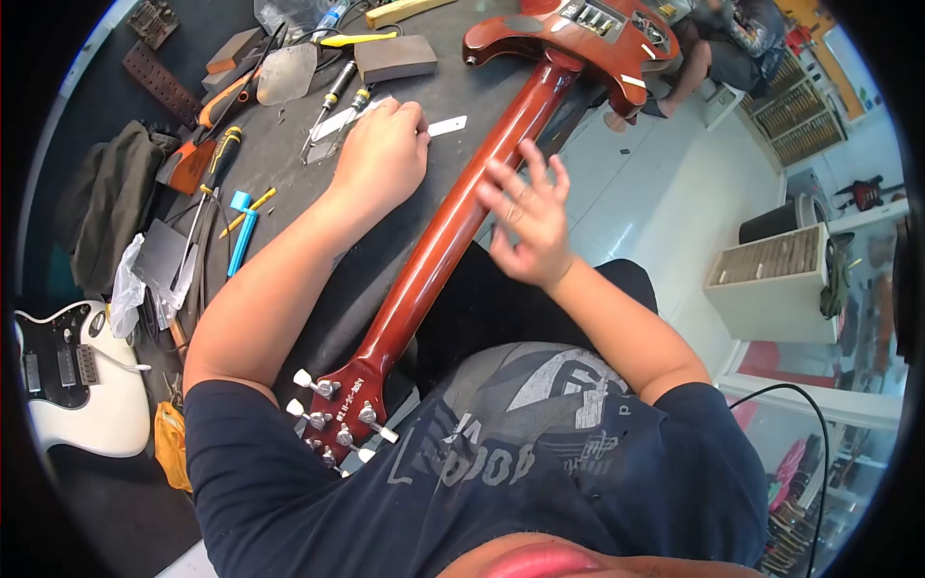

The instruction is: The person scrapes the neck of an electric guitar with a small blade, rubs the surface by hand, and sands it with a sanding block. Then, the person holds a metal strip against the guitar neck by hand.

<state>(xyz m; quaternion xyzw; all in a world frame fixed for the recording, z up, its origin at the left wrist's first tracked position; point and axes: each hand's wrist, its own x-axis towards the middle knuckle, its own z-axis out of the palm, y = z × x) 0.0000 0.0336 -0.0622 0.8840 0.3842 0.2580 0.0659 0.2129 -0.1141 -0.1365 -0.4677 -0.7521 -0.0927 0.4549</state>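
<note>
The red electric guitar [455, 223] lies back up, slanting from the table [467, 91] toward the person's chest. The right hand [525, 214] is open, fingers spread at the guitar's neck; contact cannot be told. The left hand [383, 149] is curled left of the guitar over a white strip [448, 126] (whether it grips it is hidden). Good handling here likely means light fingertips on that glossy finish and a steadied headstock [349, 409]. Screwdrivers [338, 85] crowd the guitar's left; to its right, past the table's edge, open floor [626, 193] gives the elbow room.
</note>
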